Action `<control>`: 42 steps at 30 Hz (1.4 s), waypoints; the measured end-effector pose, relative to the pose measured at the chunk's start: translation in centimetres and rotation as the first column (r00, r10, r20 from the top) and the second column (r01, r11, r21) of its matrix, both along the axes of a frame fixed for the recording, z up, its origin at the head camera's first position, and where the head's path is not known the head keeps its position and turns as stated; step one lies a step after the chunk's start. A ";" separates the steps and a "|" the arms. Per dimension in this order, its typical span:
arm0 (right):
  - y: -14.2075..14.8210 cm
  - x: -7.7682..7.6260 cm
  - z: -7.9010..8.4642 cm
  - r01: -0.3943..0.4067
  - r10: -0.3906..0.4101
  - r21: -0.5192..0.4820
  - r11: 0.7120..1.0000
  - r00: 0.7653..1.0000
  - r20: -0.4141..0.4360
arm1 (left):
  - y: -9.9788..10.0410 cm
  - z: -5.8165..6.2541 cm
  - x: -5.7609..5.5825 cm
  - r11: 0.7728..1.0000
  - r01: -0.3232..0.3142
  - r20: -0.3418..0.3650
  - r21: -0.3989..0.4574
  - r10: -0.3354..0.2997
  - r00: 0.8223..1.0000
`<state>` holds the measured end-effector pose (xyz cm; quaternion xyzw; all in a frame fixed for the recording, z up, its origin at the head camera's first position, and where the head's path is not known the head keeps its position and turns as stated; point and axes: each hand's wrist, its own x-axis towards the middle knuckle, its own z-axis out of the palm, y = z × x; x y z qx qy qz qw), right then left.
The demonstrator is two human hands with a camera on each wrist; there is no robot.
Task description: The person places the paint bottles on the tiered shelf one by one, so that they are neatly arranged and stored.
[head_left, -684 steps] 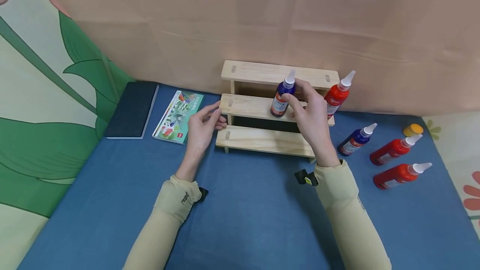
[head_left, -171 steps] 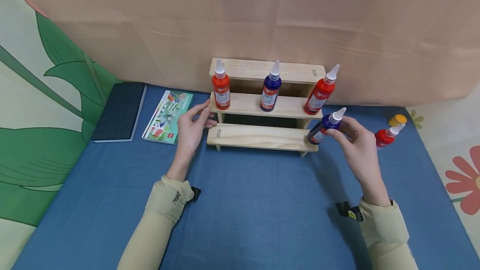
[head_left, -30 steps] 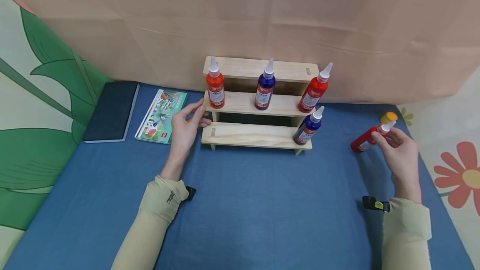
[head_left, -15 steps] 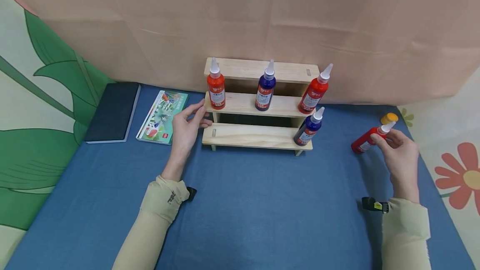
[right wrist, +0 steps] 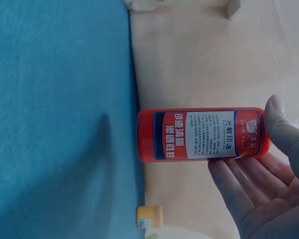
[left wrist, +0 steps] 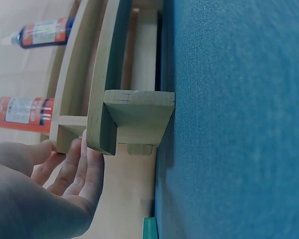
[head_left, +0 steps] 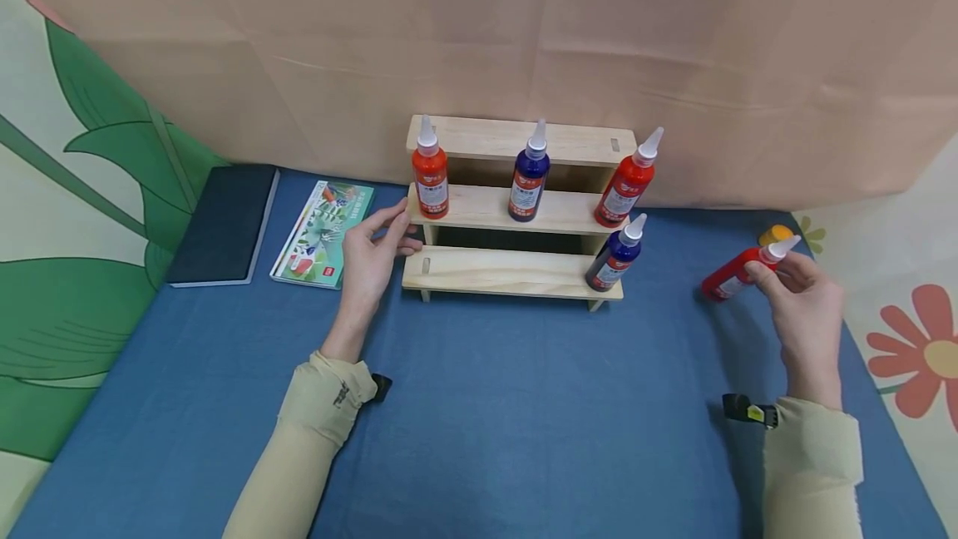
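Note:
My right hand (head_left: 808,318) grips a red ink bottle (head_left: 729,279) with a white nozzle, at the table's right side. The right wrist view shows its label and thumb and fingers around its upper part. Its base is very close to the table, perhaps lifted. With thumb and fingertips, my left hand (head_left: 370,260) holds the left end of a three-tier wooden shelf (head_left: 494,271). On its middle tier stand an orange-red bottle (head_left: 430,181), a blue bottle (head_left: 528,183) and a red bottle (head_left: 625,190). Another blue bottle (head_left: 614,263) stands at the right end of the bottom tier.
Left of the shelf lie a green illustrated booklet (head_left: 322,233) and a dark notebook (head_left: 224,224). A yellow cap (head_left: 776,234) sits behind the held bottle. Blue cloth (head_left: 524,406) covers the table, and a beige backdrop (head_left: 486,40) hangs behind the shelf.
Since the oldest frame, the shelf has gained bottles on its middle and bottom tiers. In the last half second the held red bottle has shifted slightly up and right. My left hand stays put.

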<state>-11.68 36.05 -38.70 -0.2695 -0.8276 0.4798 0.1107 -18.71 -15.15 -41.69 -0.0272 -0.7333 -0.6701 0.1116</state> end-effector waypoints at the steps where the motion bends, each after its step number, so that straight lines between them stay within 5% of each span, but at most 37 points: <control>1: -0.1 0.1 0.2 -0.001 0.001 0.001 1.000 1.000 -0.012 | 0.0 0.0 0.0 1.000 0.000 -0.001 0.001 0.000 1.000; 31: -5.2 2.9 5.5 -0.124 0.136 0.070 0.990 0.968 -0.212 | 0.0 0.1 -0.1 1.000 -0.002 0.017 -0.009 0.002 1.000; 42: -7.8 3.6 6.1 -0.191 0.222 0.157 0.969 0.952 -0.213 | 0.0 0.1 0.0 1.000 0.003 0.006 -0.005 -0.003 1.000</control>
